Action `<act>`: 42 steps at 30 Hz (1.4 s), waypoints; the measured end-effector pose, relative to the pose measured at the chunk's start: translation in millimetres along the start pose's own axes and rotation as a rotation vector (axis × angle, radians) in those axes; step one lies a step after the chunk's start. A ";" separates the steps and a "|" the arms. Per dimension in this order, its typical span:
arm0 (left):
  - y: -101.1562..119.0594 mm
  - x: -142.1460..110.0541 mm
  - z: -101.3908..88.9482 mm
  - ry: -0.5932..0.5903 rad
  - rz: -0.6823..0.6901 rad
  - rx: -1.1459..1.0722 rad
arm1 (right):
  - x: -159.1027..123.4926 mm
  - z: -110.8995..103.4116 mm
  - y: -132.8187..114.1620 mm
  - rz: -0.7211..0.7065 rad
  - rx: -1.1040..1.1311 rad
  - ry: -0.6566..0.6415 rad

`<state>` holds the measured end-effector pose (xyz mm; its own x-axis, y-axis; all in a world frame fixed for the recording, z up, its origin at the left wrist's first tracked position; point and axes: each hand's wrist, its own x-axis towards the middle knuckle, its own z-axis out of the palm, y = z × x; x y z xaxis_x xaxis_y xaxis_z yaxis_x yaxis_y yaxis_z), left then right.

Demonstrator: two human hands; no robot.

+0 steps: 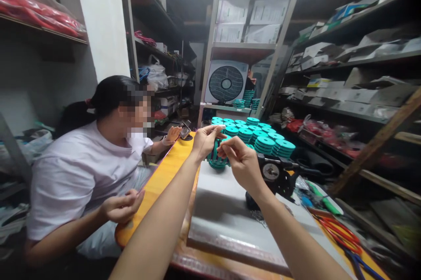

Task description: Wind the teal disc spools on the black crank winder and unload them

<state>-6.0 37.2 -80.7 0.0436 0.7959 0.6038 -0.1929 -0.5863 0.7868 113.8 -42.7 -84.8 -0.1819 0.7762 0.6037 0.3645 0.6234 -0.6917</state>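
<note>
Both hands are close together over the far end of a light grey board (220, 210). My left hand (207, 140) has its fingers pinched together, with a small whitish bit at the tips. My right hand (241, 159) is closed too, thumb against fingers. What either pinch holds is too small to make out. Green discs on edge (215, 153) show between and below the hands, partly covered; whether they are held I cannot tell. Behind are several stacks of flat green round discs (264, 145). A black device with a round metal dial (271, 171) stands just right of my right hand.
A co-worker in a white shirt (75, 175) sits at left, one hand beside a small dark device (185, 129) on the yellow tabletop (161, 183). A box fan (226, 83) stands behind. Red cord (342, 236) and blue-handled pliers (362, 264) lie at right. Shelves (355, 58) surround.
</note>
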 end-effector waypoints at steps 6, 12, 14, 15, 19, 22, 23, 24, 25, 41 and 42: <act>-0.6 4.5 -0.2 0.013 -0.038 0.042 | -24.7 28.4 23.1 -0.055 -0.480 0.013; -3.0 4.0 0.2 0.026 -0.024 0.018 | -38.3 40.4 29.5 -0.095 -0.616 -0.020; 1.6 5.8 -1.5 -0.006 -0.031 -0.015 | -43.3 27.9 19.1 -0.132 -0.630 -0.052; 5.5 7.2 -3.2 -0.028 -0.035 -0.030 | -45.2 19.4 13.5 -0.158 -0.632 -0.049; 28.2 13.5 -14.7 -0.094 -0.040 -0.043 | -38.8 -14.4 1.6 -0.254 -0.658 0.136; 45.5 15.7 -22.6 -0.111 -0.039 -0.004 | -21.5 -22.8 9.6 -0.206 -0.665 0.154; 49.9 15.6 -24.1 -0.110 -0.037 0.011 | -15.9 -21.5 13.9 -0.179 -0.657 0.131; 53.4 15.1 -25.1 -0.105 -0.033 0.025 | -11.0 -18.8 18.1 -0.155 -0.648 0.111; 55.9 14.3 -25.4 -0.097 -0.025 0.037 | -6.9 -15.2 21.5 -0.136 -0.642 0.103; 35.5 12.0 -18.2 -0.063 -0.016 0.072 | 96.7 -22.9 33.9 0.206 -0.463 0.182; 31.3 12.7 -18.2 -0.060 -0.020 0.074 | 103.1 -24.2 38.0 0.209 -0.454 0.183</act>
<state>-29.3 31.6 -50.8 0.1056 0.7985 0.5926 -0.1185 -0.5816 0.8048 131.0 58.7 -39.3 0.0850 0.8251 0.5585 0.7420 0.3217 -0.5882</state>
